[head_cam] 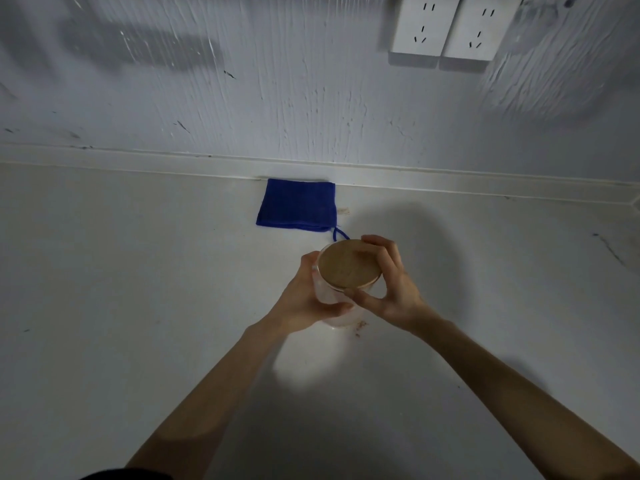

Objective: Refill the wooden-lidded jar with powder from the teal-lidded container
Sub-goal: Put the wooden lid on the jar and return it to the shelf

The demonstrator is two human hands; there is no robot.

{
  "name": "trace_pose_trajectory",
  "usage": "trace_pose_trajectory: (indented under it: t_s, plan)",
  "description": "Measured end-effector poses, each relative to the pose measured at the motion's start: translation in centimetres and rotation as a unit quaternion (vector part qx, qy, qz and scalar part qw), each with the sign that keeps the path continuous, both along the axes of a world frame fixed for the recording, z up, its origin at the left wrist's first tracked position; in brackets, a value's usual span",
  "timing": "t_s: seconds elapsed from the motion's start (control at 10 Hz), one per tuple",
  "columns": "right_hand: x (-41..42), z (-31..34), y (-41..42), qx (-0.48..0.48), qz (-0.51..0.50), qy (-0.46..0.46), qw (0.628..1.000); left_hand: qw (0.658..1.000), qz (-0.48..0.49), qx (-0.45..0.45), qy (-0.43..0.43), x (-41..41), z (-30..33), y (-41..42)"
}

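A clear glass jar stands on the white counter in the middle of the view, its round wooden lid sitting on top. My left hand wraps around the jar's glass body from the left. My right hand grips the lid's rim, fingers at the far edge and thumb at the near edge. The teal-lidded container is not in view.
A folded blue cloth lies against the back wall just behind the jar. A few brown powder specks dot the counter at the jar's base. Two white wall sockets sit high at the right.
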State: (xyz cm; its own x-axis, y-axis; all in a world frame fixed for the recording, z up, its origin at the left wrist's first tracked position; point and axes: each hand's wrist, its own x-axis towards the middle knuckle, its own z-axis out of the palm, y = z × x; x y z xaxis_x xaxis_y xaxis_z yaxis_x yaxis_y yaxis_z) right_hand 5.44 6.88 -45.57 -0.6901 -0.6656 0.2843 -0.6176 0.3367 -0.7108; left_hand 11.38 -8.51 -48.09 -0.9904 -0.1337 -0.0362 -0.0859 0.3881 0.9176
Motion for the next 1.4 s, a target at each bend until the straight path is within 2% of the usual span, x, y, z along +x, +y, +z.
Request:
trace_pose_trajectory:
  t_s: [0.2, 0.4, 0.6, 0.7, 0.8, 0.9, 1.0, 1.1, 1.2, 1.3, 1.4]
  plan:
    - [-1.0, -0.3, 0.9, 0.024, 0.016, 0.017, 0.999, 1.0, -0.015, 0.011, 0.022, -0.5, -0.5, 0.0]
    - [-1.5, 0.6, 0.9, 0.1, 0.017, 0.023, 0.995, 0.998, -0.03, 0.036, 0.034, -0.7, 0.0, 0.2]
    - [0.2, -0.3, -0.1, 0.033, -0.058, -0.013, 0.998, 0.999, 0.008, 0.03, -0.007, 0.1, 0.0, 0.8]
    - [1.6, -0.8, -1.6, 0.004, -0.148, -0.012, 0.989, 1.0, 0.01, -0.011, -0.013, 0.3, -0.6, 1.3]
    - [2.3, -1.0, -2.6, -0.008, -0.212, -0.002, 0.977, 0.994, 0.022, 0.107, 0.001, -0.2, -0.8, 1.9]
    - [2.8, -1.3, -3.5, -0.019, -0.258, -0.012, 0.966, 0.936, 0.067, 0.346, -0.004, -0.3, -1.4, 1.7]
    - [2.7, -1.2, -3.5, -0.027, -0.252, -0.029, 0.967, 0.947, 0.082, 0.308, -0.031, -0.4, -0.9, 1.4]
    - [2.1, -0.8, -2.7, -0.051, -0.197, -0.096, 0.974, 0.997, 0.006, -0.049, 0.06, 0.5, -0.9, 0.9]
    - [1.5, -0.7, -1.7, -0.036, -0.143, -0.15, 0.978, 0.998, 0.004, -0.056, 0.012, 0.1, -1.1, 0.1]
    - [1.0, -1.0, -0.4, -0.008, -0.102, -0.179, 0.979, 0.999, -0.04, 0.012, -0.032, 0.0, -0.5, -1.5]
    - [1.1, -1.1, -0.2, -0.011, -0.106, -0.184, 0.977, 0.998, -0.038, 0.012, -0.043, 0.0, -0.5, -2.3]
